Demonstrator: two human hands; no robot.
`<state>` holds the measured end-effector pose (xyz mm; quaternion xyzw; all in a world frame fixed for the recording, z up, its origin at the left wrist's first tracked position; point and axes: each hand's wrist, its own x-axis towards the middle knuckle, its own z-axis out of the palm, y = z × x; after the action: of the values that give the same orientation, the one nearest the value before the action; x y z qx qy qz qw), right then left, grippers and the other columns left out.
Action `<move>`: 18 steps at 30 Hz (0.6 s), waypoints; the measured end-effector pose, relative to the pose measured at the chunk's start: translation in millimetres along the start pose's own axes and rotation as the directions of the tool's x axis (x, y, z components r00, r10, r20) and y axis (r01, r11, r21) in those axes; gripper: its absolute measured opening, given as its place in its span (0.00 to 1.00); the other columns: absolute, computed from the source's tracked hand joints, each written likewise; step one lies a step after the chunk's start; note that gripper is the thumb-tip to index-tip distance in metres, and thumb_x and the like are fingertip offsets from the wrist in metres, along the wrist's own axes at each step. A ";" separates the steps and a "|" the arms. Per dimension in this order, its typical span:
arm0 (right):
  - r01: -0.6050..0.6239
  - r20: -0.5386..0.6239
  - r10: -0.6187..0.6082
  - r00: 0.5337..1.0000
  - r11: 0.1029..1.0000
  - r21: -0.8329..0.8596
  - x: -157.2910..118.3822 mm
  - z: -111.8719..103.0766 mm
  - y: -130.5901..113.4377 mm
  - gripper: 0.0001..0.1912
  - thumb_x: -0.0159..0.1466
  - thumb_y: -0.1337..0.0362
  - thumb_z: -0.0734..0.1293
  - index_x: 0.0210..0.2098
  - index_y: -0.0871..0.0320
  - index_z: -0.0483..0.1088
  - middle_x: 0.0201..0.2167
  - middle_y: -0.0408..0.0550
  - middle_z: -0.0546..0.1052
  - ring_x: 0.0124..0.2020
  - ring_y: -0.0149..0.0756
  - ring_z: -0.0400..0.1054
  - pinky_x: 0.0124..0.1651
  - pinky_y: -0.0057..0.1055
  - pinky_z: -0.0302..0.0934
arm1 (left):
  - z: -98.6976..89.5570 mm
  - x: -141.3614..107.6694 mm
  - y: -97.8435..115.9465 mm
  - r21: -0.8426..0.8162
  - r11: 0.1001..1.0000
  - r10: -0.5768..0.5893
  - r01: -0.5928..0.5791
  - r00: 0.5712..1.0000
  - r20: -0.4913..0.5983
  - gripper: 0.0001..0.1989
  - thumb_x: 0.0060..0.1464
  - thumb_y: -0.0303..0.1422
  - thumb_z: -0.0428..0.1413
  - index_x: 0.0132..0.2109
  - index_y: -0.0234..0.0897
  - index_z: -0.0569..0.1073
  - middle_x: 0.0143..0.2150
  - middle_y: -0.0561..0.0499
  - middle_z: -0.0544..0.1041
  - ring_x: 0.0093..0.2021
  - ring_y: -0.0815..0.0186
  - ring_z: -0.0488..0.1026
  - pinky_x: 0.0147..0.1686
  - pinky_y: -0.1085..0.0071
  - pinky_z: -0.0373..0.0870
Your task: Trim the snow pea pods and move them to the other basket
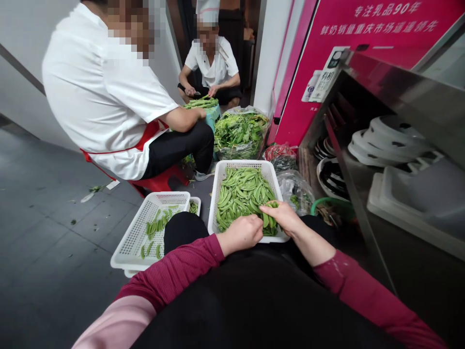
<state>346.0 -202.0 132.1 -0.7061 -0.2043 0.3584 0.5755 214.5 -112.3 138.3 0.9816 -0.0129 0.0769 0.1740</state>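
Both hands at the near edge of a white perforated basket point(213, 206), just beside each other. Left hand point(242, 234): fingers curled inward, back of hand up; fingertips hidden, cannot tell whether they grip anything. Right hand point(281, 218): thumb and fingers closed on a few green pods at the basket's near right corner. Main heap of green pods point(241, 194) lies inside the basket, directly beyond both hands, spread to the far wall. To the left, by the knee: a second basket point(125, 247) with a few scattered pods. Farther: co-worker in white shirt point(98, 92) seated on a red stool point(165, 183); bagged leafy greens point(241, 131). Farthest: crouching co-worker in white cap point(210, 68).
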 end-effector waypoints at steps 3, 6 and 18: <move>-0.055 0.240 0.039 0.970 0.997 0.062 -3.6 -9.5 -8.6 0.14 0.44 0.58 0.71 0.25 0.61 0.68 0.19 0.41 0.71 0.20 0.29 0.64 0.24 0.25 0.59 | -6.1 8.1 -14.9 -0.091 0.990 -0.115 0.104 0.985 -0.126 0.10 0.51 0.29 0.44 0.30 0.33 0.68 0.29 0.48 0.69 0.30 0.69 0.66 0.34 0.73 0.64; -0.101 0.388 0.072 0.919 0.993 0.056 -6.2 -20.5 -13.3 0.14 0.45 0.57 0.70 0.25 0.61 0.68 0.15 0.39 0.68 0.16 0.27 0.61 0.20 0.24 0.56 | -16.7 16.2 -37.7 -0.194 0.934 -0.342 0.300 0.907 -0.246 0.12 0.52 0.28 0.42 0.30 0.33 0.69 0.30 0.48 0.71 0.32 0.69 0.67 0.36 0.73 0.64; -0.194 0.521 0.130 0.844 0.978 0.070 -12.1 -18.2 -9.4 0.15 0.44 0.58 0.71 0.24 0.62 0.67 0.16 0.39 0.67 0.17 0.26 0.60 0.19 0.23 0.54 | -30.0 5.0 -2.1 0.195 0.976 0.085 -0.098 0.994 0.073 0.13 0.55 0.32 0.40 0.41 0.32 0.65 0.34 0.45 0.67 0.32 0.66 0.67 0.31 0.71 0.67</move>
<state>352.7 -220.1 145.8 -0.5639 -0.2677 0.5925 0.5093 215.2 -100.0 166.3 0.9944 -0.0559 0.0543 0.0710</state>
